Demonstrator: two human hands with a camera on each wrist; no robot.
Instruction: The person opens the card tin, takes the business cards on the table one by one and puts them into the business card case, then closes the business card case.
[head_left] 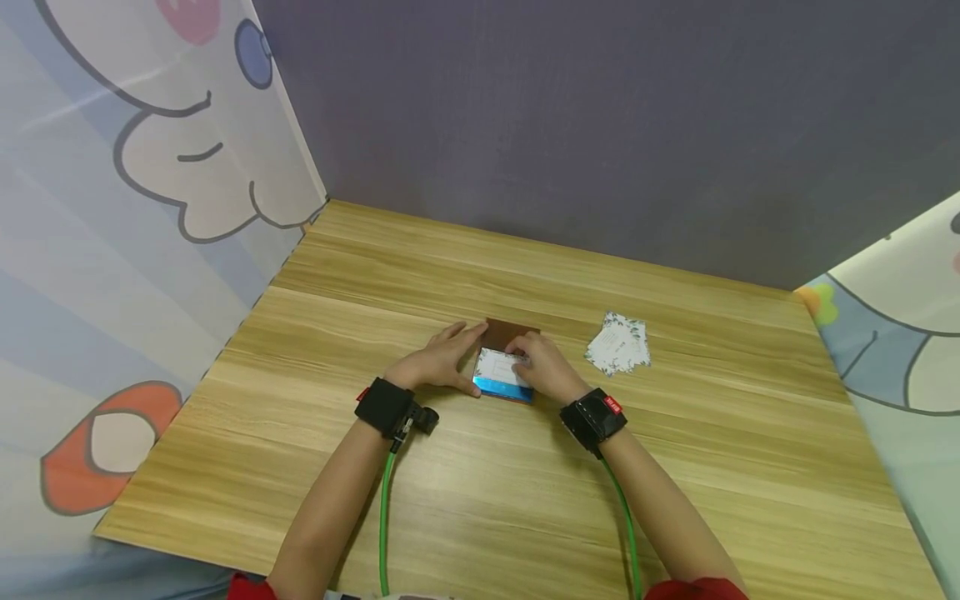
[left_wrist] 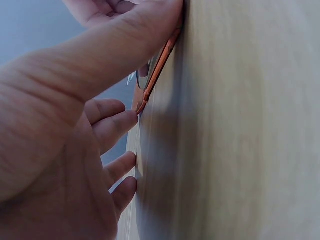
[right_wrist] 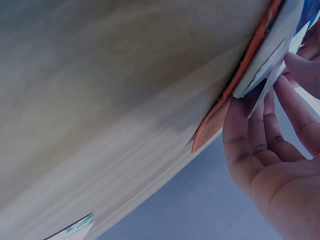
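A flat brown card holder (head_left: 500, 334) lies open on the table, a shiny blue strip (head_left: 504, 389) along its near edge. On its near half is a white card (head_left: 493, 367) with a leafy print. My left hand (head_left: 441, 362) touches the holder's left side, thumb at the near corner and index fingertip at the far one, its fingers mostly straight. From the right, my right hand (head_left: 551, 371) pinches the white card (right_wrist: 270, 84) between thumb and fingers. In the right wrist view the card tilts up from the holder's orange edge (right_wrist: 215, 106).
Several white leaf-printed cards (head_left: 619, 343) lie fanned in an overlapping pile right of my right hand. The wood-grain table (head_left: 720, 450) meets a grey wall (head_left: 562, 125) at the back. A green cable (head_left: 386, 517) runs from each wrist strap toward my body.
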